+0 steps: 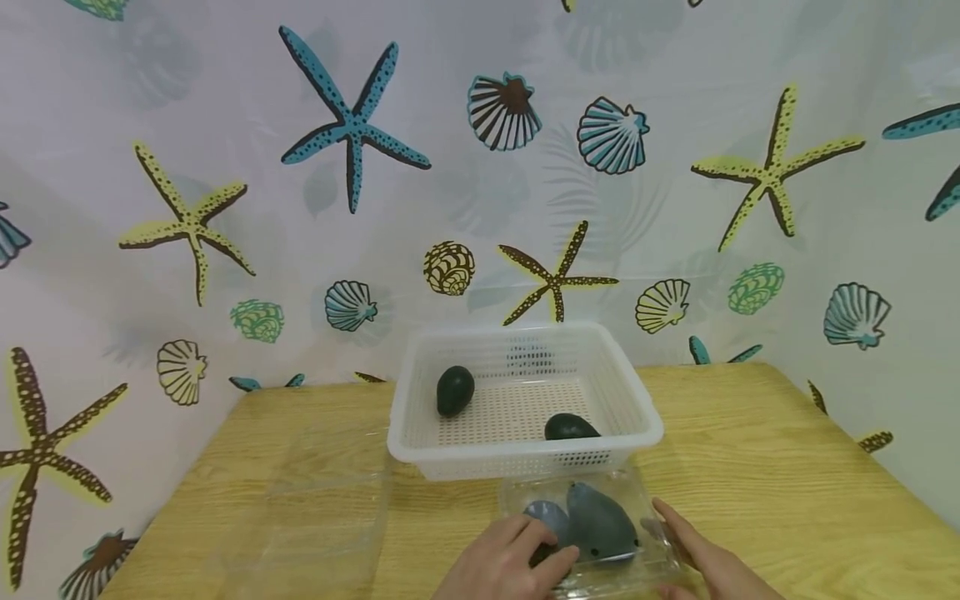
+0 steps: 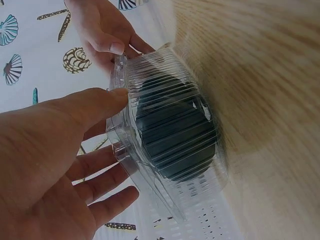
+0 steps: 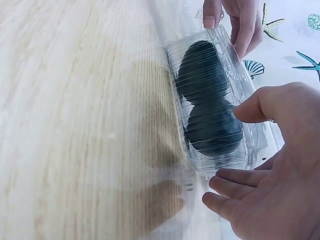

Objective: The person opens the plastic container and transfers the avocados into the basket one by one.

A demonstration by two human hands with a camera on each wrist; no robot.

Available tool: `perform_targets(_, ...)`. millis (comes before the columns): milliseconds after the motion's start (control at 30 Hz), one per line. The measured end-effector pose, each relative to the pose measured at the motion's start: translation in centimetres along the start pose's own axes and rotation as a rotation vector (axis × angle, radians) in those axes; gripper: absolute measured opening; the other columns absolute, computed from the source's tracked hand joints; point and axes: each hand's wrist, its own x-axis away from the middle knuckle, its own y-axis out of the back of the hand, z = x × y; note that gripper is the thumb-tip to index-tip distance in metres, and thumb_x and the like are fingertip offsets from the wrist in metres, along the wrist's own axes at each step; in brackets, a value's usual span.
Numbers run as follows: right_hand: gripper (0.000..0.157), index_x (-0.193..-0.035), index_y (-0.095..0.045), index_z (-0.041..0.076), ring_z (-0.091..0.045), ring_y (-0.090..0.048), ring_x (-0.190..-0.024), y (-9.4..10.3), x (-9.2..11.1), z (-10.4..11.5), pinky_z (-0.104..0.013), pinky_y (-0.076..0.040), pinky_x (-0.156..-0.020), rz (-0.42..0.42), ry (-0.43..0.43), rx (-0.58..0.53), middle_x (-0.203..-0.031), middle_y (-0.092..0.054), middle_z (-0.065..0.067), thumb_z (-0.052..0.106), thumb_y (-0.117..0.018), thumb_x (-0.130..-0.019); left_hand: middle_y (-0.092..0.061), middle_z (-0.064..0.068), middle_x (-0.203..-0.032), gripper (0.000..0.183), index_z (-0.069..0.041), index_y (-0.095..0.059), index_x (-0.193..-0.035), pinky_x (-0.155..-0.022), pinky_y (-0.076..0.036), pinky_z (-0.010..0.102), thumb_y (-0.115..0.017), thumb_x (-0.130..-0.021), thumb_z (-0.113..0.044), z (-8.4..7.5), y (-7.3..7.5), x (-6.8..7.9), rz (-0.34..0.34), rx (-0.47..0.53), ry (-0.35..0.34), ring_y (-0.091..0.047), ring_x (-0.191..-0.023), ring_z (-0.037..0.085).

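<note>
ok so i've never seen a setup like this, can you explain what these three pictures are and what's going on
No machine here: just one person's bare hands, with cameras worn on the body. The wide picture comes from the head, looking forward and down; the other two come from the left and right wrists. On the wooden table stands a white basket holding two dark, avocado-like fruits. Left of it lies more clear plastic, too faint to make out. Nearest the person, a clear box contains two more dark pieces. The left hand and right hand are at its edges; it rests on the table, not lifted.
</note>
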Motion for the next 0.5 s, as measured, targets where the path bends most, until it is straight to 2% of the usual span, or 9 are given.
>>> perform_targets(67,0.084,-0.153,-0.013,-0.011,0.001,-0.052,-0.122,0.1,0.0,0.1,-0.015,-0.049,-0.084,0.003,0.054,-0.017,-0.144,-0.034,-0.046,0.022,-0.065,-0.096,-0.066,-0.004,-0.106,0.023,-0.027,-0.072,-0.112,-0.087,-0.053,0.020,-0.069,-0.093,-0.040,0.0,-0.1,0.0,0.017,0.012,0.001,-0.062,-0.099,0.009)
perform_targets(133,0.084,-0.152,-0.012,-0.013,-0.005,-0.053,-0.124,0.3,0.0,0.6,-0.014,-0.048,-0.085,0.011,0.062,-0.042,-0.143,-0.032,-0.048,0.018,-0.065,-0.095,-0.067,0.000,-0.116,0.026,-0.025,-0.070,-0.113,-0.091,-0.054,0.024,-0.063,-0.096,-0.043,0.1,-0.1,-0.1,0.044,0.021,0.000,-0.063,-0.107,0.013)
perform_targets(167,0.085,-0.152,-0.011,-0.013,-0.012,-0.055,-0.126,0.3,0.0,0.8,-0.016,-0.049,-0.085,0.018,0.044,-0.052,-0.143,-0.031,-0.049,0.019,-0.065,-0.095,-0.067,0.002,-0.120,0.027,-0.024,-0.069,-0.114,-0.092,-0.054,0.026,-0.060,-0.098,-0.043,0.1,-0.1,-0.2,0.060,0.027,0.000,-0.063,-0.111,0.014)
perform_targets(233,0.087,-0.152,-0.007,-0.013,-0.037,-0.055,-0.128,0.4,0.0,1.0,-0.024,-0.052,-0.087,0.040,0.001,-0.087,-0.143,-0.027,-0.050,0.020,-0.065,-0.095,-0.067,0.005,-0.125,0.029,-0.023,-0.066,-0.115,-0.094,-0.055,0.029,-0.056,-0.099,-0.045,0.0,-0.1,-0.3,0.089,0.035,0.004,-0.064,-0.117,0.017)
perform_targets(300,0.090,-0.153,-0.003,-0.012,-0.061,-0.046,-0.124,0.2,-0.1,0.5,-0.029,-0.052,-0.089,0.059,-0.034,-0.124,-0.145,-0.023,-0.051,0.023,-0.064,-0.096,-0.068,0.004,-0.125,0.027,-0.022,-0.064,-0.115,-0.093,-0.056,0.031,-0.056,-0.100,-0.042,-0.1,-0.1,-0.4,0.106,0.038,0.010,-0.065,-0.117,0.016)
perform_targets(333,0.092,-0.153,-0.001,-0.011,-0.065,-0.043,-0.124,0.0,-0.2,0.1,-0.032,-0.052,-0.090,0.068,-0.044,-0.148,-0.145,-0.021,-0.051,0.023,-0.064,-0.096,-0.069,0.003,-0.123,0.026,-0.022,-0.064,-0.114,-0.092,-0.057,0.031,-0.056,-0.100,-0.042,-0.2,-0.1,-0.4,0.111,0.039,0.015,-0.065,-0.115,0.015)
perform_targets(400,0.094,-0.155,0.000,-0.006,-0.050,-0.049,-0.131,-0.4,-0.3,-1.1,-0.029,-0.051,-0.091,0.059,-0.056,-0.162,-0.148,-0.019,-0.049,0.027,-0.065,-0.096,-0.071,0.000,-0.120,0.027,-0.022,-0.064,-0.115,-0.091,-0.057,0.031,-0.055,-0.100,-0.043,-0.4,0.0,-0.5,0.119,0.021,0.024,-0.067,-0.113,0.013)
perform_targets(433,0.094,-0.155,0.001,-0.005,-0.050,-0.049,-0.130,-0.7,-0.4,-1.7,-0.033,-0.052,-0.092,0.055,-0.036,-0.165,-0.148,-0.019,-0.050,0.025,-0.066,-0.096,-0.071,-0.001,-0.119,0.029,-0.022,-0.064,-0.117,-0.090,-0.058,0.030,-0.056,-0.099,-0.044,-0.4,0.0,-0.6,0.124,0.006,0.024,-0.067,-0.112,0.013)
perform_targets(500,0.097,-0.158,0.003,0.002,-0.030,-0.052,-0.132,-1.1,-0.5,-2.7,-0.026,-0.050,-0.093,0.046,-0.051,-0.175,-0.150,-0.019,-0.046,0.028,-0.067,-0.095,-0.072,-0.002,-0.116,0.033,-0.022,-0.067,-0.119,-0.087,-0.058,0.029,-0.055,-0.099,-0.046,-0.5,0.0,-0.8,0.123,-0.039,0.016,-0.069,-0.108,0.011)
